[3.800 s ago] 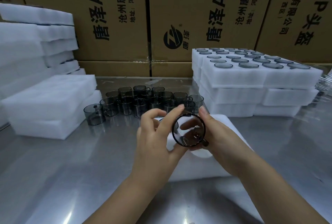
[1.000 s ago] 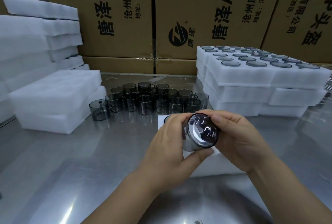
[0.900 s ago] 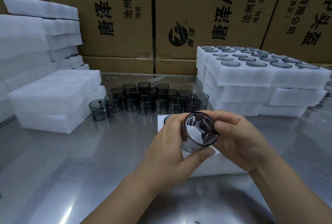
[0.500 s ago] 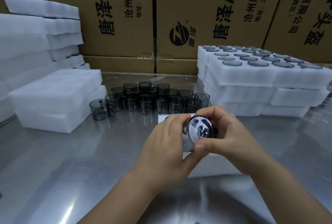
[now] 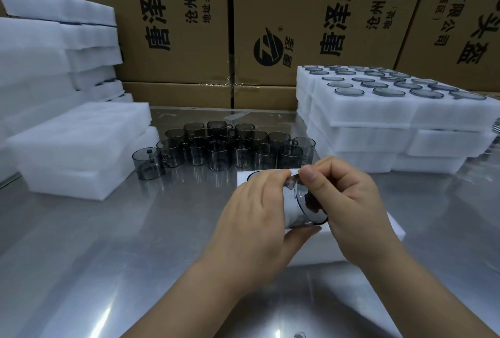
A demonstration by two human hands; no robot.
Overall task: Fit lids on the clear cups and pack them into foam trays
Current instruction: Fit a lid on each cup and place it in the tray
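A clear smoky cup (image 5: 299, 209) lies on its side between my hands, above a white foam tray (image 5: 393, 226) on the steel table. My left hand (image 5: 255, 218) wraps around the cup's body from the left. My right hand (image 5: 349, 202) grips the round lid (image 5: 311, 209) at the cup's right end, thumb on its top edge. Most of the tray under my hands is hidden. Several open smoky cups (image 5: 219, 148) stand in rows farther back on the table.
A stack of foam trays (image 5: 400, 118) filled with lidded cups stands at the right. Plain foam trays (image 5: 81, 148) are piled at the left, with a taller pile (image 5: 54, 48) behind. Cardboard boxes (image 5: 297, 12) wall off the back of the steel table (image 5: 108, 243).
The cup has turned in my hands: its lidded end faced me before and now points right. My right thumb has moved from the lid's lower front to its top edge.
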